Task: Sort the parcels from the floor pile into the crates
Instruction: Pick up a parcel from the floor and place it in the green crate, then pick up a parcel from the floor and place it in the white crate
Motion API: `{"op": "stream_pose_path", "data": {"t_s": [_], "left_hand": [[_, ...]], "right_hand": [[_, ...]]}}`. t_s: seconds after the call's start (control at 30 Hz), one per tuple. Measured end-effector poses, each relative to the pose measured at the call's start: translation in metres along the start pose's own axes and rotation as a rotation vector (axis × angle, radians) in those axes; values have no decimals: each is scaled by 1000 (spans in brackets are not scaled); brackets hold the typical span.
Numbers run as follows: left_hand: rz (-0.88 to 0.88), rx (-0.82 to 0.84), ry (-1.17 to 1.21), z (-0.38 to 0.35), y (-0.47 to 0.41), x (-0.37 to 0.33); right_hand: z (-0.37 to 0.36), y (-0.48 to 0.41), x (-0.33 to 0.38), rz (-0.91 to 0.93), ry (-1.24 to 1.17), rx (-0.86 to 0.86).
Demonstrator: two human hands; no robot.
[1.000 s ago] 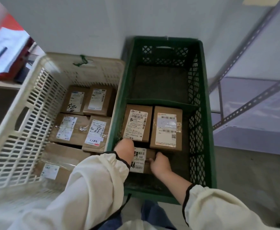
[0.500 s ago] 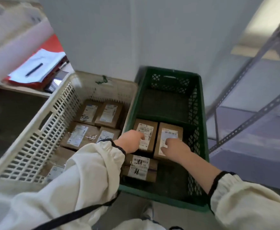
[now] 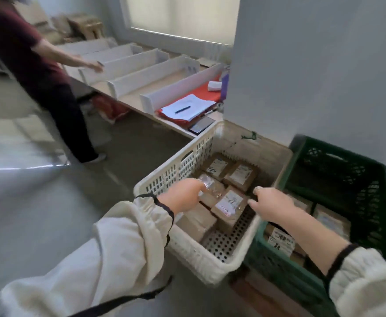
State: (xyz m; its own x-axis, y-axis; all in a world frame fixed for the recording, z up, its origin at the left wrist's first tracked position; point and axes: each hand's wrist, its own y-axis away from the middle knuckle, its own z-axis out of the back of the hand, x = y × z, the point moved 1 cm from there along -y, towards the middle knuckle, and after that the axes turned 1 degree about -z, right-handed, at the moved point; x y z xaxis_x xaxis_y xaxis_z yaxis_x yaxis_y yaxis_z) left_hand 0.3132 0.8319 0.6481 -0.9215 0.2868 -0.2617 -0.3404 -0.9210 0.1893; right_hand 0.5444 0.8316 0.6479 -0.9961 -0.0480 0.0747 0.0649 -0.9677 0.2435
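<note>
Two crates stand side by side on the floor against the wall. The white slotted crate [image 3: 173,170] holds several brown labelled parcels, among them one with a white label [image 3: 229,202]. The green crate [image 3: 338,145] on the right holds more brown parcels [image 3: 280,240] at its near end. My left hand [image 3: 182,195] hovers over the white crate, its fingertips by a tape-wrapped parcel [image 3: 211,187], and holds nothing. My right hand [image 3: 272,205] hangs above the rims where the two crates meet, fingers loose and empty.
A person in a dark red top [image 3: 27,56] stands at left beside a long table with white dividers [image 3: 141,72]. A red folder with papers and a pen [image 3: 187,108] lies at the table's near end. Grey floor spreads to the left.
Both hands have come off the parcels in the green crate and moved left, toward the white crate. My view has swung left and up, bringing the table and the person into sight.
</note>
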Motion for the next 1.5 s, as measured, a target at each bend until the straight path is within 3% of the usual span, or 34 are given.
{"op": "stream_pose_path", "data": {"t_s": [0.33,0.5,0.7,1.03,1.27,1.5], "left_hand": [[818,-129,100,24,378,249],[1173,-220,195,3,554,291],[1524,-308,322,-40,700,308],[1997,-525,493,-116,828,305],[2205,-529,661,-195,879,309],[2304,-564,725,-341,927,391]], "right_hand": [[-42,95,418,710,64,7],[-78,187,587,1105,145,79],[-132,290,740,1508,275,204],[-217,424,886,1953,546,294],[-293,488,937,1944,623,551],[-430,513,991,1870,689,607]]}}
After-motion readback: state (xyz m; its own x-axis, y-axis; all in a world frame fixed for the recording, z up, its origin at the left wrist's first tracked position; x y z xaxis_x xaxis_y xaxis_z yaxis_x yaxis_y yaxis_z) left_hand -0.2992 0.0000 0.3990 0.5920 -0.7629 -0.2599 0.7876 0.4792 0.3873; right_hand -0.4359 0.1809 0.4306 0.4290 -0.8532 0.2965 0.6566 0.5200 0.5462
